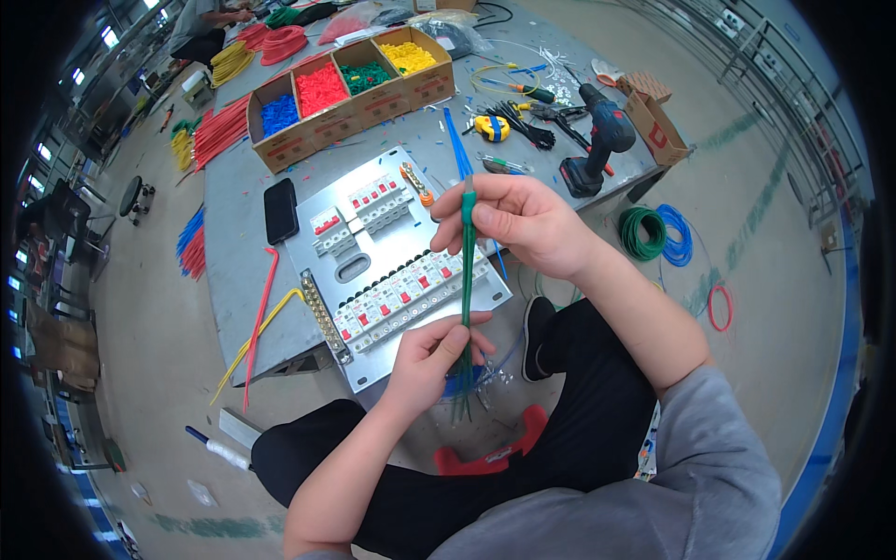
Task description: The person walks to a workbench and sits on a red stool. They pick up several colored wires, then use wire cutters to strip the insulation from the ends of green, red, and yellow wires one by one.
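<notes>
I hold a bundle of green wires (468,266) upright in front of me. Its upper end, wrapped with a green band, is pinched between the thumb and fingers of my right hand (523,224). Lower down, my left hand (439,359) closes its thumb and fingers around the same bundle, and the loose wire ends hang below it. Behind the bundle lies a metal mounting plate (387,168) bearing rows of circuit breakers (406,297) with red switches. A brass terminal bar (325,317) runs along the plate's left edge. Blue wires (455,140) lie beyond my right hand.
A cardboard box (355,121) holds blue, red, green and yellow small parts. A phone (280,212) lies left of the plate. To the right are a cordless drill (602,140), a tape measure (492,129) and black cable ties (525,126). Wire coils (642,233) rest on the floor.
</notes>
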A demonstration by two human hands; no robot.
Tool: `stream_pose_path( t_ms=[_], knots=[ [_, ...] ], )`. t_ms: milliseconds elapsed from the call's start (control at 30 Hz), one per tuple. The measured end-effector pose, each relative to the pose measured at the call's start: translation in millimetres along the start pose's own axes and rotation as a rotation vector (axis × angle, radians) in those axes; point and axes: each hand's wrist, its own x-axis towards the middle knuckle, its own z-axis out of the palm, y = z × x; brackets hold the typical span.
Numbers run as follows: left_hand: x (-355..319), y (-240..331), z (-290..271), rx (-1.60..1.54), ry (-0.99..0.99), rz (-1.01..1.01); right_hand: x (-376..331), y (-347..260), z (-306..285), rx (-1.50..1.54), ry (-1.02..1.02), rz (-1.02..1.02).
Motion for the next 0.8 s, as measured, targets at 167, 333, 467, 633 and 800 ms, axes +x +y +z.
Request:
stream_pose_path(
  t_ms=[167, 333, 467, 633, 800],
  knots=[
    [-3.7, 1.9, 0.5, -0.018, 0.016, -0.076, -6.9, 5.0, -3.9, 0.356, -0.090, 0.023],
    [-1.2, 0.2, 2.0, 0.005, 0.128, -0.077, -6.9, 2.5, 0.1, 0.336, 0.006, 0.071],
    [3.0, -13.3, 1.0, 0.239, 0.283, 0.007, -3.3, 0.4, 1.6, 0.013, 0.206, 0.143],
    [5.9, -15.5, 7.0, 0.698, 0.470, 0.310, 0.0, 5.6, 3.6, -0.017, 0.382, 0.233],
    [4.8, -8.9, 8.4, 0.866, 0.513, 0.379, 2.9, 17.9, 0.8, 0.099, 0.405, 0.203]
  ],
)
